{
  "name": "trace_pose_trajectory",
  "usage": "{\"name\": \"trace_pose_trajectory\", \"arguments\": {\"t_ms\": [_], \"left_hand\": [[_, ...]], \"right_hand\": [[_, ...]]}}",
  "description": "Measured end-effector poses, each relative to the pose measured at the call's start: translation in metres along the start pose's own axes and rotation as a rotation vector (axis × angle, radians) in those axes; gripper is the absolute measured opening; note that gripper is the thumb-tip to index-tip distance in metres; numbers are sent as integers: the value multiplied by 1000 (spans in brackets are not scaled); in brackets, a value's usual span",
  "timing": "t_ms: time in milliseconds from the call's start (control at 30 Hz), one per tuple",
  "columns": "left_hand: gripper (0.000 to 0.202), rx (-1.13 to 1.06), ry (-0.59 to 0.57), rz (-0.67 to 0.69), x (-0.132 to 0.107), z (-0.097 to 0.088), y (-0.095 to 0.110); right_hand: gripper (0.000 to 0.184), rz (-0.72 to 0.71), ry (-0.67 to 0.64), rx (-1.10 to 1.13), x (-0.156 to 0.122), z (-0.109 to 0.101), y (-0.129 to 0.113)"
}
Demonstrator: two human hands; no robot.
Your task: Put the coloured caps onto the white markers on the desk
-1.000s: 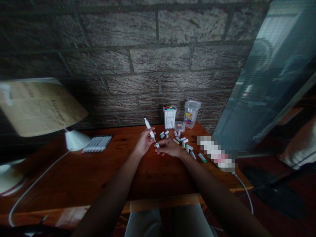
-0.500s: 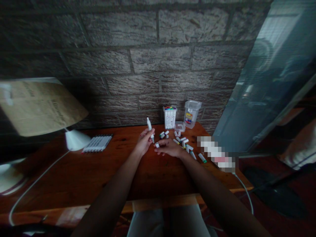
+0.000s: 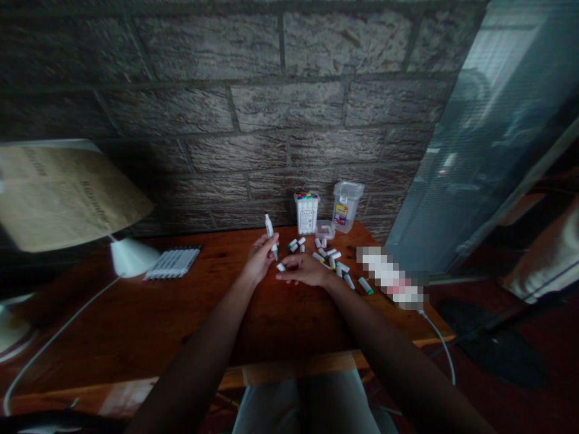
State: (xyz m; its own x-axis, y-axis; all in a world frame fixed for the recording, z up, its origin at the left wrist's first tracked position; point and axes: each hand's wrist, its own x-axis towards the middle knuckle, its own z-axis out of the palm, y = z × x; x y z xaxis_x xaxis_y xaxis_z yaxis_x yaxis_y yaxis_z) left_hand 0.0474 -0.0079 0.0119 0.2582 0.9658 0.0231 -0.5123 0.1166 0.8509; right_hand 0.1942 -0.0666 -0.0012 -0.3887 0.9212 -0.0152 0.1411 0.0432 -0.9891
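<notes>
My left hand [image 3: 261, 256] is closed around a white marker [image 3: 269, 226], held upright and slightly tilted, with its grey uncapped end pointing down. Close beside it, my right hand [image 3: 304, 269] pinches a small white marker cap [image 3: 281, 267] between thumb and fingers. Cap and marker are apart. Several loose caps [image 3: 332, 263] with coloured ends lie scattered on the wooden table [image 3: 212, 325], behind and to the right of my right hand.
At the back stand a case of white markers [image 3: 307, 214] and a clear plastic box [image 3: 347, 208], with a clear lid [image 3: 324, 229] between them. Flat at left lies a row of markers [image 3: 174, 263] by a lamp [image 3: 131, 256]. A pixelated white object [image 3: 389, 276] lies at right.
The whole view has shifted slightly, so things appear a little further left. My right hand has turned the cap a little; both hands keep their holds.
</notes>
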Motion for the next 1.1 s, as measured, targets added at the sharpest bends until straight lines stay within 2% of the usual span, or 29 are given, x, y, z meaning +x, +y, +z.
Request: {"name": "trace_pose_trajectory", "arguments": {"t_ms": [267, 333, 400, 467, 533, 600, 667, 767, 1100], "left_hand": [[61, 22, 104, -24, 3, -1, 1], [62, 18, 107, -21, 3, -2, 1], [62, 10, 99, -15, 3, -2, 1], [61, 3, 87, -13, 3, -2, 2], [61, 1, 84, -20, 2, -1, 3], [61, 1, 91, -29, 1, -1, 3], [61, 2, 97, -35, 1, -1, 3], [60, 1, 94, -38, 2, -2, 3], [60, -1, 87, -48, 1, -2, 4]], "right_hand": [[42, -5, 5, -80, 4, -2, 8], [39, -64, 62, -111, 6, -4, 9], [36, -179, 230, -186, 5, -11, 6], [35, -250, 490, -339, 2, -20, 1], [21, -145, 697, -580, -5, -30, -6], [17, 37, 806, -773, -12, -36, -12], [20, 182, 839, -877, -17, -39, -16], [20, 270, 843, -932, -19, -38, -17], [22, 285, 779, -974, -15, -39, -13]]}}
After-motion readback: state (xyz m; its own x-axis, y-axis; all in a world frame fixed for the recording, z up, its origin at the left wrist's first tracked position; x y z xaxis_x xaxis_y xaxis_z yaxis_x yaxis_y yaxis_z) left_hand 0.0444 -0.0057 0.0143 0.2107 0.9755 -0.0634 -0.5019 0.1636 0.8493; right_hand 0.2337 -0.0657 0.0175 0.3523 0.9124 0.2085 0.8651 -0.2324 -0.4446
